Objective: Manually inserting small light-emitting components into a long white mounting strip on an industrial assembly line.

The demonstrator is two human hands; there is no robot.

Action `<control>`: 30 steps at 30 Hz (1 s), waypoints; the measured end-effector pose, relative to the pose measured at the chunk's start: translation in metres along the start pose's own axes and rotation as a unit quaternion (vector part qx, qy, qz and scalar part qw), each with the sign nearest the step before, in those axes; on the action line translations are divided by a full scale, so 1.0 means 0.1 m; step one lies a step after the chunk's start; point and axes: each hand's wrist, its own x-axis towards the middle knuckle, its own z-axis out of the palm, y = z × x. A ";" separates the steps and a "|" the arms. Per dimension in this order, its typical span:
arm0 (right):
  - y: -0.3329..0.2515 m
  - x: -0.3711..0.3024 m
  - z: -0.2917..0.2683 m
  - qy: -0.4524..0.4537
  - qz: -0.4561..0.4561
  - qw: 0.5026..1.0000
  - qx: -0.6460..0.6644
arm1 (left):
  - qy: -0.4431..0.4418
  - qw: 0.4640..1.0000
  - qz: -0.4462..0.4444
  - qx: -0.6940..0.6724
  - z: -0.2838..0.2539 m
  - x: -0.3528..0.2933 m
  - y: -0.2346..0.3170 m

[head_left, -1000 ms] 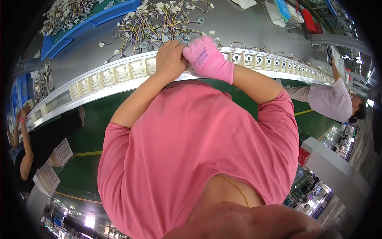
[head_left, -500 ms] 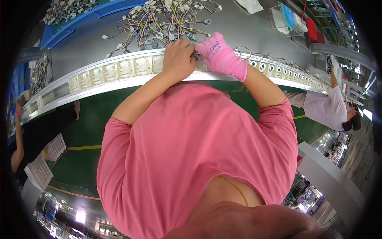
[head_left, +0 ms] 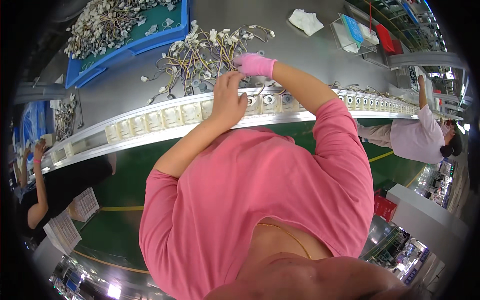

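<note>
My left hand (head_left: pixel 229 100), bare, rests over the long row of cream plastic housings (head_left: pixel 192 114) on a metal rail (head_left: pixel 150 110). Its fingers stretch toward the far side, the thumb apart from them beside a housing with a round part (head_left: pixel 269 100) next to it. My right hand (head_left: pixel 256 65), in a pink glove, reaches past the rail to the near right edge of a pile of wire harnesses (head_left: pixel 200 57) with white connectors and grey round parts. The gloved fingers are bent together; what lies between them is hidden.
A blue tray (head_left: pixel 125 52) of harnesses stands at the far left. A white cloth (head_left: pixel 306 22) and a clear stand with a blue packet (head_left: pixel 353 29) lie far right. Co-workers are at the rail's left (head_left: pixel 37 192) and right (head_left: pixel 420 140) ends.
My right hand has left the rail and moved out to the harness pile. My left hand has stayed by the housings, its fingers straighter. The whole view has shifted somewhat.
</note>
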 end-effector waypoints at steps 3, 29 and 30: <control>-0.04 0.18 -0.18 0.136 -0.116 0.984 0.007 | -0.013 0.998 -0.003 -0.058 -0.21 0.24 -0.17; -1.20 -0.97 -0.01 0.377 -0.064 0.902 0.201 | -0.032 0.704 -0.442 -0.555 -0.23 0.39 0.00; -1.24 -0.99 -0.03 0.486 -0.067 0.848 0.200 | -0.008 0.676 -0.450 -0.583 -0.21 0.39 -0.08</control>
